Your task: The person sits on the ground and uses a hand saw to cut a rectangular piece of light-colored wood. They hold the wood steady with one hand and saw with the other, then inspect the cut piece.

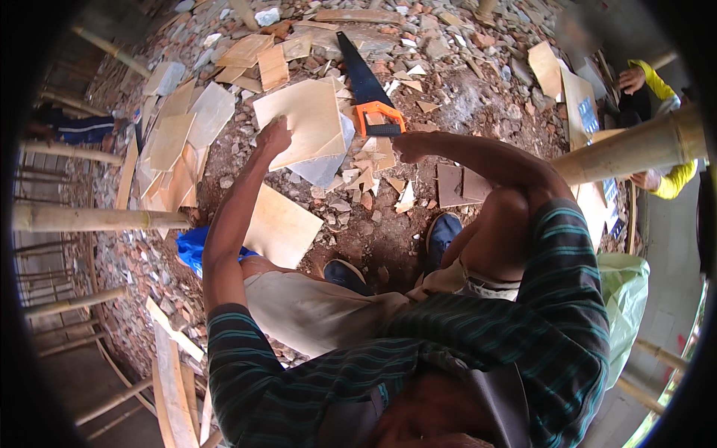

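A square beige tile (pixel 310 112) lies in front of me, on top of a greyish tile (pixel 328 170) that sticks out beneath its lower right corner. My left hand (pixel 274 137) is closed at the beige tile's left edge, the fingers bent over its face. Right of the tile lies a handsaw (pixel 381 118) with an orange and black handle and a dark blade pointing away from me. My right hand (pixel 412 146) is closed beside the near end of that handle. Whether it touches the saw or holds a small piece is hidden.
Broken tile shards (pixel 366 168) and rubble surround the work spot. More tiles lean in a stack (pixel 173 145) at left; another beige tile (pixel 280 228) lies by my left knee. Bamboo poles (pixel 635 145) stand on both sides. A co-worker's yellow sleeves (pixel 678 179) show at right.
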A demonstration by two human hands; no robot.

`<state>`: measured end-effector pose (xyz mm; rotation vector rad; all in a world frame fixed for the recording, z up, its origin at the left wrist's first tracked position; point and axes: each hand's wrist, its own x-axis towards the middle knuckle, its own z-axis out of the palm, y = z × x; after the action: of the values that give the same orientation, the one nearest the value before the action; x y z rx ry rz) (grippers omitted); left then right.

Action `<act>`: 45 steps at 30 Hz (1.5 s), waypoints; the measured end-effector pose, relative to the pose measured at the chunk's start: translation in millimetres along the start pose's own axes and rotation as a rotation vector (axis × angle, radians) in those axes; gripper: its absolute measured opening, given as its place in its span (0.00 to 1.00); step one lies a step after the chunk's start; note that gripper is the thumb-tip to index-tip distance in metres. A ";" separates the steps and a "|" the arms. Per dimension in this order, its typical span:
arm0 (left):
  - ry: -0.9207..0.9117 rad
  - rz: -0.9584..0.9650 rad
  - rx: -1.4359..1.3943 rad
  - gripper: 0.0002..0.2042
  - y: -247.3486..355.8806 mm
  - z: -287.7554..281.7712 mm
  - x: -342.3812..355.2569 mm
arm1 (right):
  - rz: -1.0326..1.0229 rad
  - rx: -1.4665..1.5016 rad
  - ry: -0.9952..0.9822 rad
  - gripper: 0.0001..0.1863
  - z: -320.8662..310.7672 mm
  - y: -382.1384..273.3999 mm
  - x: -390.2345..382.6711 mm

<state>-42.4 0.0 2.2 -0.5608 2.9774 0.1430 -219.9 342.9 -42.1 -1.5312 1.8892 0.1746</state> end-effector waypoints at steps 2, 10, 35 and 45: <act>-0.036 -0.039 -0.024 0.20 7.6 -9.6 -5.0 | 0.009 -0.029 -0.005 0.15 -2.0 -2.9 -5.9; -0.072 -0.083 -0.062 0.17 20.9 -28.0 -12.6 | 0.040 -0.022 -0.029 0.17 -11.0 -15.9 -17.5; -0.092 -0.533 -1.085 0.18 -108.1 17.1 38.0 | 0.044 0.199 0.188 0.11 -22.3 -6.8 -8.2; 0.084 -0.082 -1.485 0.21 -27.8 -100.0 27.1 | 0.011 0.084 0.666 0.12 -86.5 11.1 -25.1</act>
<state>-66.2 -46.6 95.8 -0.7185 2.3311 2.3440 -264.7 323.0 34.2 -1.6460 2.3646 -0.4614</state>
